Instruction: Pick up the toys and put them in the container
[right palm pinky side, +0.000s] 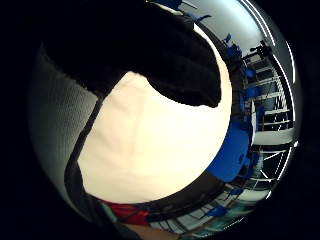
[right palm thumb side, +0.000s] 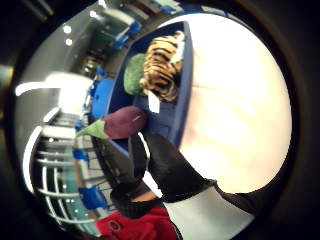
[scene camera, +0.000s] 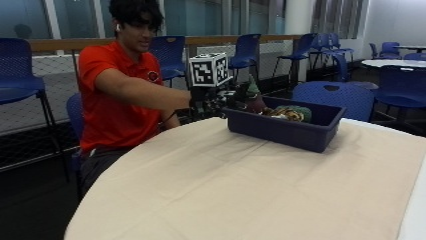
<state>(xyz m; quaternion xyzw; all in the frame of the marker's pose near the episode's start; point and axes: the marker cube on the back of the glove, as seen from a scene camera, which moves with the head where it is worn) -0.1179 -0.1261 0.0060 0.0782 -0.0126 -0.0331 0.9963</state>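
eggplant (right palm thumb side: 122, 123) sits pinched in your right hand (scene camera: 216, 100), stem outward, just over the bin's (scene camera: 279, 131) near rim; tiger (right palm thumb side: 162, 65) lies inside.

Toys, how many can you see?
3. The tiger toy and the green toy lie in the blue container. The purple eggplant toy is held above its edge by the gloved right hand. More may be hidden.

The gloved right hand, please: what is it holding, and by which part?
A purple plush aubergine with green stalk, seemingly by its purple end; contact is hidden.
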